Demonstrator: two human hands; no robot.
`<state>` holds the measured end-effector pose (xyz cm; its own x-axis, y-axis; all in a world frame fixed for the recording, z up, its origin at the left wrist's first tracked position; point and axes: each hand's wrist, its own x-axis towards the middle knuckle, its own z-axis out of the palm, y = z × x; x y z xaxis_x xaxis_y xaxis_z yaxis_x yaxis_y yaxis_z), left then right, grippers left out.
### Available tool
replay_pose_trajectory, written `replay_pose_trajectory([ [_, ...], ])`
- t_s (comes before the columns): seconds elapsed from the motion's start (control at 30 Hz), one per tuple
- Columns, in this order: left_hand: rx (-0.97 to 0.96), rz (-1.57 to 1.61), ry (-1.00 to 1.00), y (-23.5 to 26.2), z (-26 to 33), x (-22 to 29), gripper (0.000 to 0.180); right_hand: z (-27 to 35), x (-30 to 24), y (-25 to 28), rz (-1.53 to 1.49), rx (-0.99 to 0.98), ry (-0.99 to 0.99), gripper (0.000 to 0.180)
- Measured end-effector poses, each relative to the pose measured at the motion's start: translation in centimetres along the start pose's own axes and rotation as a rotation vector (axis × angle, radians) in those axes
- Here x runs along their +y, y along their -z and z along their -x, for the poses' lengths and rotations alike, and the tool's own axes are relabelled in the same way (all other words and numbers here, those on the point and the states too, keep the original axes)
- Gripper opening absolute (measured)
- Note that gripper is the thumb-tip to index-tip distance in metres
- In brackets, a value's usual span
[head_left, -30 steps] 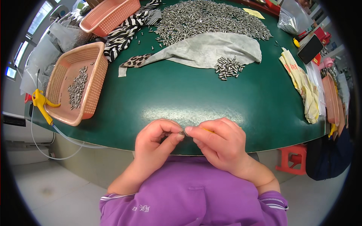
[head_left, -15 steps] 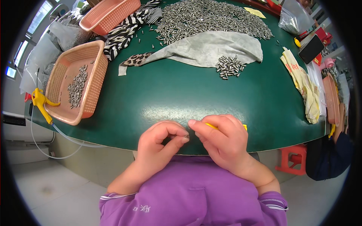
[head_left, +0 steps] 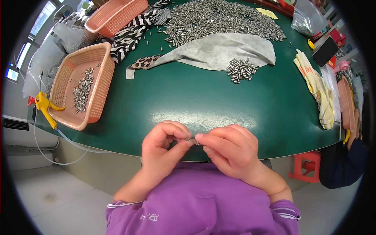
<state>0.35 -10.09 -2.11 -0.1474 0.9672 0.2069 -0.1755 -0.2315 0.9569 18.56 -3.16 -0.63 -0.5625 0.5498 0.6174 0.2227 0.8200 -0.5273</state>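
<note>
At the table's near edge, my left hand [head_left: 162,147] is closed, pinching a small silvery metal part [head_left: 193,141] between thumb and forefinger. My right hand [head_left: 231,147] is closed too, its thumb and forefinger tips meeting the part's right end. Anything else inside the right hand is hidden by its curled fingers. Beyond the hands, a small pile of short metal pins [head_left: 241,70] lies at the edge of a grey cloth [head_left: 211,51]. Behind the cloth spreads a large heap of similar pins [head_left: 223,19].
A pink basket [head_left: 102,90] with some pins stands at left, a yellow air gun [head_left: 46,107] with its hose at its near side. Another pink basket [head_left: 117,17] sits behind. Gloves [head_left: 315,88] and a phone [head_left: 326,51] lie right. Another person's sleeve [head_left: 338,156] shows near a red stool [head_left: 305,167].
My right hand has come down and left, so its fingertips now meet the metal part in my left hand. The yellow thing seen at my right hand no longer shows.
</note>
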Motion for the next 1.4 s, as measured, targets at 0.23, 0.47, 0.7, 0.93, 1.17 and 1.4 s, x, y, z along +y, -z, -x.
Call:
replay_pose_trajectory([
  [0.23, 0.024, -0.023, 0.015, -0.10, 0.19, 0.05, 0.026, 0.01, -0.02, -0.08, 0.019, -0.026, 0.009, 0.035],
  [0.47, 0.028, -0.114, -0.021, -0.11, 0.19, 0.05, 0.024, 0.00, -0.05, -0.08, 0.027, -0.026, 0.014, 0.036],
  [0.7, 0.045, -0.139, -0.025, -0.02, 0.27, -0.13, 0.025, 0.08, -0.08, -0.08, 0.027, -0.039, 0.010, 0.037],
  [0.93, 0.039, -0.180, -0.027, 0.04, 0.29, -0.04, 0.024, 0.33, -0.12, -0.15, 0.110, -0.044, 0.038, 0.040],
  [1.17, 0.027, -0.223, -0.061, 0.05, 0.27, -0.14, 0.025, 0.37, -0.01, 0.00, 0.132, -0.042, 0.011, 0.039],
  [1.4, 0.065, -0.182, -0.035, -0.10, 0.29, 0.03, 0.024, 0.19, -0.09, 0.03, 0.062, -0.066, 0.001, 0.039],
])
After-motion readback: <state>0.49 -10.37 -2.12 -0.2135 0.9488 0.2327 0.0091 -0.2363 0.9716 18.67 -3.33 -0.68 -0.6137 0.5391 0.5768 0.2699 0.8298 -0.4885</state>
